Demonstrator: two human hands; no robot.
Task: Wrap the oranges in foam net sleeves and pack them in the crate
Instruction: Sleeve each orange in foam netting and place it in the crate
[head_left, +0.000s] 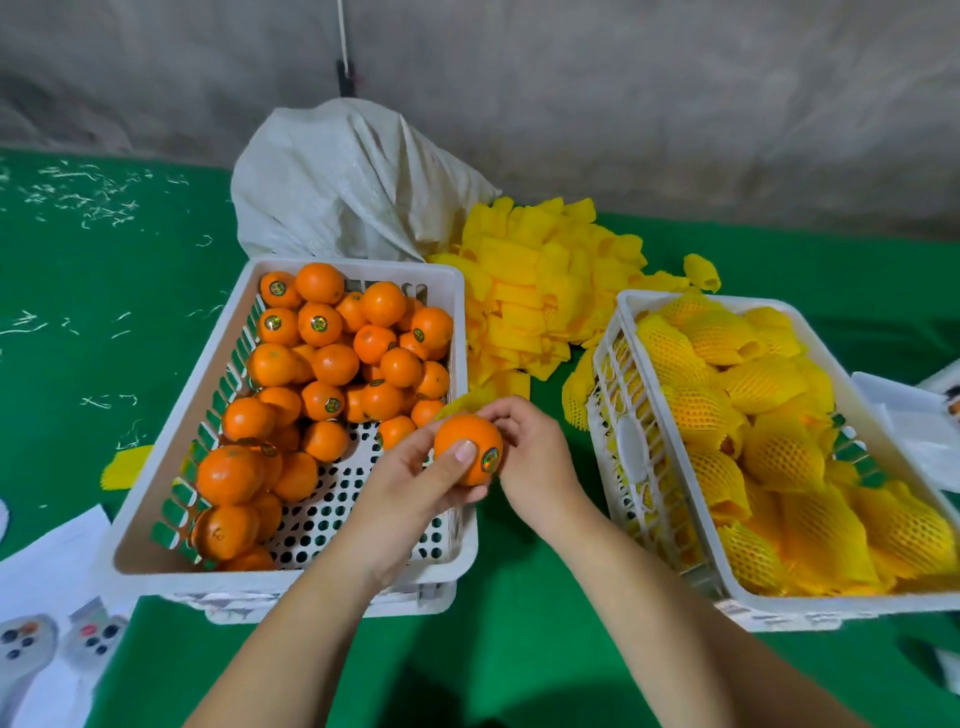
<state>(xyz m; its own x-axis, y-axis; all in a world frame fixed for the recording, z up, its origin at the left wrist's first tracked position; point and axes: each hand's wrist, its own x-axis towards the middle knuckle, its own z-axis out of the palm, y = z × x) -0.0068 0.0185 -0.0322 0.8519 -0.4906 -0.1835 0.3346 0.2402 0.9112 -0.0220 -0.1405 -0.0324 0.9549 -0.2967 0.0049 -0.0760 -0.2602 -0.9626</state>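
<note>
Left hand (410, 483) and right hand (535, 457) together grip one stickered orange (467, 449), fingers closed around it, above the gap between the white crate of bare oranges (291, 579) and the crate of sleeved oranges (670, 457); loose yellow foam net sleeves (535, 291) lie behind.

A green-covered desk (519, 649) carries everything. Taking the white crate of bare oranges (291, 577) as the landmark: directly behind it sits a slumped white woven sack (337, 182). To its right rear lies a heap of yellow foam net sleeves (540, 291), and farther right a second white crate (670, 457) filled with sleeved fruit. One loose yellow sleeve (123, 467) lies just beside its left wall. White paper sheets (52, 561) lie at its near-left corner. Pale shreds (83, 197) are scattered on the cloth far to its left rear.
</note>
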